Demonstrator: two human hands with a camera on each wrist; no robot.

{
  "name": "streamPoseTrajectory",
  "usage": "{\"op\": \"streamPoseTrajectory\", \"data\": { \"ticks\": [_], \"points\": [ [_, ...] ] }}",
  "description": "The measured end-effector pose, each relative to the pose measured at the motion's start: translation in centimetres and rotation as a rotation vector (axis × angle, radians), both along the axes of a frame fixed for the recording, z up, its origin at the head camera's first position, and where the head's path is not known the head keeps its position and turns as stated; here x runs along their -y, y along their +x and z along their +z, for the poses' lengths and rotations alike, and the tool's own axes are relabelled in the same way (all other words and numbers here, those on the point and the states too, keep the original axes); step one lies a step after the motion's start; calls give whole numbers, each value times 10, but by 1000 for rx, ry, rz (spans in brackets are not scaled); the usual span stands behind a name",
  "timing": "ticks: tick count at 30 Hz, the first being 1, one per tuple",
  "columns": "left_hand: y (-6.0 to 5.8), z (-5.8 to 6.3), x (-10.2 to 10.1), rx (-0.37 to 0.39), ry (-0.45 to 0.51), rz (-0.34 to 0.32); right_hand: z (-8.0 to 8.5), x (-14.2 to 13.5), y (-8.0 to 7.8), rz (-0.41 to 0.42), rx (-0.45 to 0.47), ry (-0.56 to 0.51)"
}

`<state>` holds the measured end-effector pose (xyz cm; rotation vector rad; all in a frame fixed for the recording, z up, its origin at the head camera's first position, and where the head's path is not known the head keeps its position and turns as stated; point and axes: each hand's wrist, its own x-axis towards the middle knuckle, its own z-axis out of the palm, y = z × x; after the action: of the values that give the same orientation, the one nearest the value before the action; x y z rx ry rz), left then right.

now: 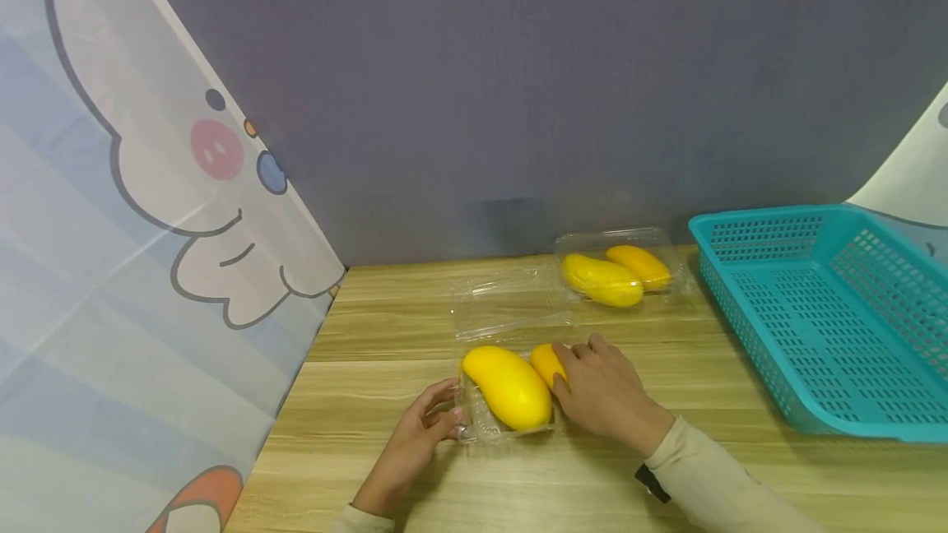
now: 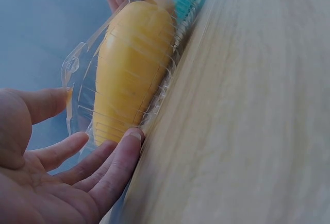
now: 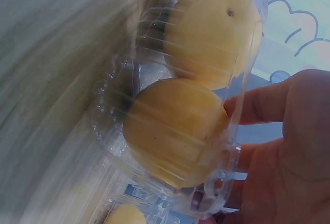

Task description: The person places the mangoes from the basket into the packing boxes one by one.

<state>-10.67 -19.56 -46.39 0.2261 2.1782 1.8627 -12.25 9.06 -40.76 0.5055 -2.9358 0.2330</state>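
A clear plastic clamshell box (image 1: 489,426) lies on the table with its lid (image 1: 511,300) folded back. Inside it are a large yellow mango (image 1: 511,389) and a second, more orange mango (image 1: 546,364), side by side. My left hand (image 1: 418,434) holds the box's left edge, thumb at the rim and fingers along the side wall, as the left wrist view shows. On the other side my right hand (image 1: 603,389) grips the orange mango, its thumb and fingers bent over it. That hand hides part of this mango and the box's right side.
Behind, near the grey wall, another clear clamshell box (image 1: 670,274) contains two mangoes (image 1: 603,280). A turquoise plastic basket (image 1: 796,401) stands to the right on the wooden table (image 1: 355,426). A cartoon-printed curtain (image 1: 148,270) hangs along the left.
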Motion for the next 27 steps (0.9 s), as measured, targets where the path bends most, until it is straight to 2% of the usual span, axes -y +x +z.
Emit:
{"op": "streamPoseTrajectory", "data": {
  "ticks": [12,18,24,27],
  "points": [
    [0,0,2,-2,-2,-5,-1,0,1,21,-11,-15],
    [0,0,2,5,-1,-6,-5,-4,-4,8,-6,-170],
    [0,1,1,13,3,-3,-11,-15,-19,29,-120,-303],
    [0,1,1,18,8,1,-16,-22,-26,30,-127,-364]
  ]
}}
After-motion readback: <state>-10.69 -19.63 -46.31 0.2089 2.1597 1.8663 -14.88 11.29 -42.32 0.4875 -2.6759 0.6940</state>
